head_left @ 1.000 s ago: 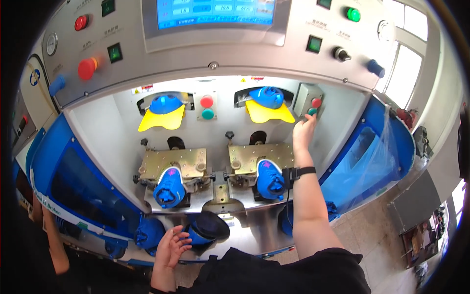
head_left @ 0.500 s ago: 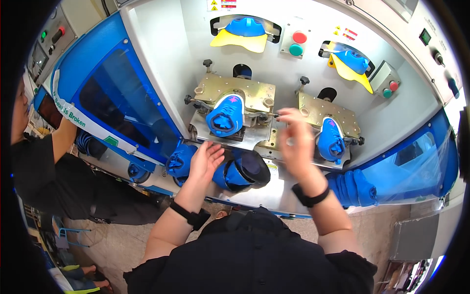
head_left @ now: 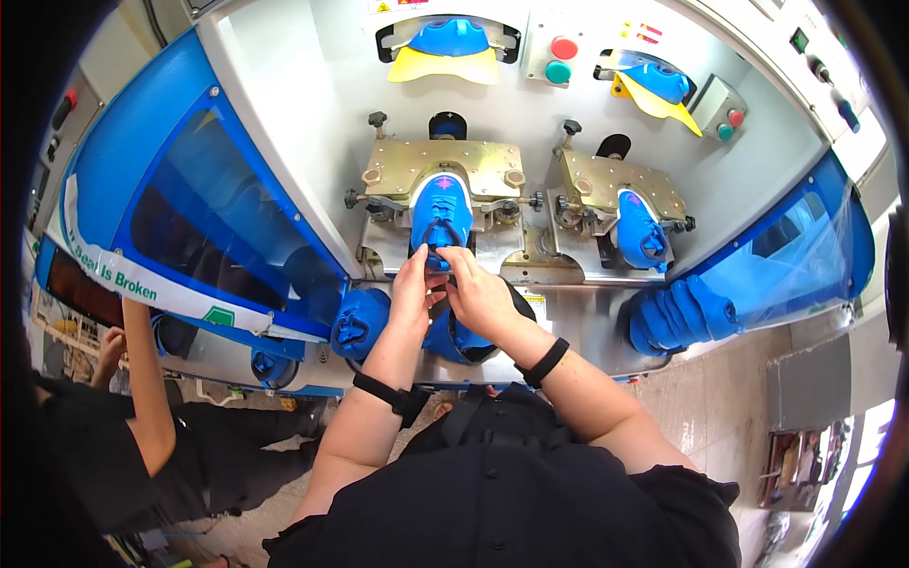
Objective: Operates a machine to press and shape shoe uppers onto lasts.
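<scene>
A blue laced shoe upper (head_left: 439,204) with a pink mark sits in the left brass-coloured metal fixture (head_left: 407,161). At its near end, my left hand (head_left: 411,295) and my right hand (head_left: 481,301) come together, thumbs and fingers closed on the edge of the upper. Their fingers partly hide that edge. A similar blue shoe upper (head_left: 641,235) is set in the right metal fixture (head_left: 620,180), with neither hand on it. Beneath my hands lies another blue and black shoe upper (head_left: 461,343), partly covered by them.
Blue-and-yellow forms (head_left: 442,52) stick out of the back wall beside a box with red and green buttons (head_left: 552,62). Blue uppers stand stacked (head_left: 686,317) at right; one more blue upper (head_left: 360,324) lies left. A co-worker's arm (head_left: 147,393) shows at far left.
My right hand has moved left from beside the right fixture to the left shoe upper. My left hand has risen to meet it, and both have closed on the upper's near edge.
</scene>
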The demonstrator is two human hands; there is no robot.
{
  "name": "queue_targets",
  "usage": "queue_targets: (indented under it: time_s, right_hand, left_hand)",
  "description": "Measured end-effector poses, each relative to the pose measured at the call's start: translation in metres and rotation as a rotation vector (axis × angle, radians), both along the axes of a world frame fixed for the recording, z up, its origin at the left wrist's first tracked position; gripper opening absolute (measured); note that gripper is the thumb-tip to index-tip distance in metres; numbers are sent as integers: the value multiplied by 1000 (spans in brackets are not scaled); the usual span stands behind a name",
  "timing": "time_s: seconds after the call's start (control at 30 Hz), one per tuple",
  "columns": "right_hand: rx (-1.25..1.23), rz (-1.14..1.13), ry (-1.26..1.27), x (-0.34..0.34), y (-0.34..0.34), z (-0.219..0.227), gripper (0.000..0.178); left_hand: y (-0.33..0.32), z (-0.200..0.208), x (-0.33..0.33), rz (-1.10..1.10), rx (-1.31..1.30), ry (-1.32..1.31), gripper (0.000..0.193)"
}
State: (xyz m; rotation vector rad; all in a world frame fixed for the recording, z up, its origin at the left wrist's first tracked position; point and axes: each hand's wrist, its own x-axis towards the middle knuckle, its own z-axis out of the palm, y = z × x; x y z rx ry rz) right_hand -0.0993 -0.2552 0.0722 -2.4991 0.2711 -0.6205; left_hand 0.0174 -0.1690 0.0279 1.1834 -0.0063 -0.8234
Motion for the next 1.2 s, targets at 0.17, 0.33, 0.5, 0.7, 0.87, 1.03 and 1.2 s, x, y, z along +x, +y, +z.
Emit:
queue_targets:
  time_s: [0.17, 0.33, 0.5, 0.7, 0.87, 1.03, 1.2]
  right_hand:
    - [-15, -38, -54, 1, -1, -7, 54]
    - [-33, -33, -88, 0, 4, 1, 54]
    - [88, -155, -114, 16, -4, 24, 49]
    - [80, 3, -122, -18, 15, 6, 61]
    - [202, 396, 512, -101, 3, -78, 21]
    - [568, 433, 1091, -140, -5, -168, 55]
    - [528, 466, 1045, -138, 1, -194, 57]
  left_hand:
    - [-4, 3, 5, -60, 92, -108, 48]
    - [0, 6, 10, -81, 89, -121, 46]
    - [-9, 43, -6, 2, -158, 77, 43]
    - [0, 9, 11, -68, 31, 44, 58]
    - [-5, 25, 18, -127, 106, -53, 51]
    - [-12, 25, 16, -77, 88, -39, 50]
    - [-9, 32, 16, -44, 91, -55, 48]
